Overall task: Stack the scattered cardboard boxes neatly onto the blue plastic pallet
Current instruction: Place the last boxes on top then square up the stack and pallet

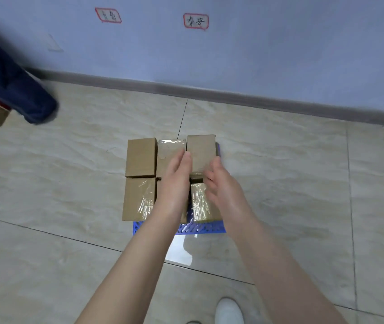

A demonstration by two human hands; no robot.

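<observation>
Your left hand (177, 181) and right hand (219, 183) are flanking a cardboard box (201, 150), fingers straight, blue pallet (200, 228) beneath, beige floor tiles (69, 183) around, wall (256, 54) beyond.

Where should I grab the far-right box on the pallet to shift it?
Probably its two long side faces, coming from above: the far-right box lies flat with its right side free at the blue pallet edge; the taped box crowds its left.

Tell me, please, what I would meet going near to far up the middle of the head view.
White shoe → blue plastic pallet → tape-wrapped cardboard box → plain cardboard box → grey baseboard → red-bordered wall label.
</observation>
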